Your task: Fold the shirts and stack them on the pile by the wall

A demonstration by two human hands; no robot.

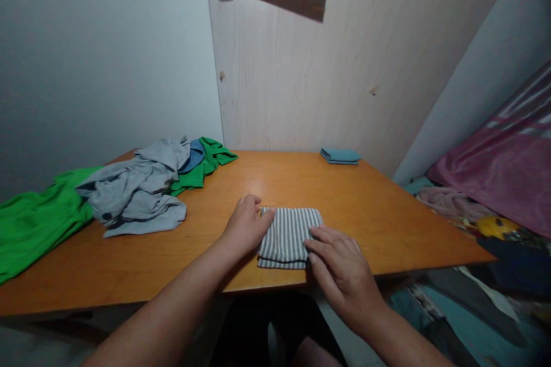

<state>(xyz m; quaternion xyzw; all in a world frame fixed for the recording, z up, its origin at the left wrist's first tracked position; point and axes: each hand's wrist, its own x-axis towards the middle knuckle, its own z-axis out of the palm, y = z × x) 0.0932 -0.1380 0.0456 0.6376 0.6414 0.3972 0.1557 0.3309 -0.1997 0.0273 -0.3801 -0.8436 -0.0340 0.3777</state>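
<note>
A small folded cloth with grey and white stripes [289, 235] lies near the front edge of the table, its layers showing along the near side. At its left edge is my left hand [246, 222], with the thumb on top near the far left corner and the fingers curled at the side, partly hidden. My right hand [340, 266] rests along the right edge, fingers stretched out and their tips touching the cloth.
On the wooden table's [206, 264] left side lies a rumpled heap with a grey garment [138, 186] and green fabric [47, 206]. A folded teal cloth [340, 156] sits at the back right. More clothes and a pink fabric [508, 166] are off the table's right side.
</note>
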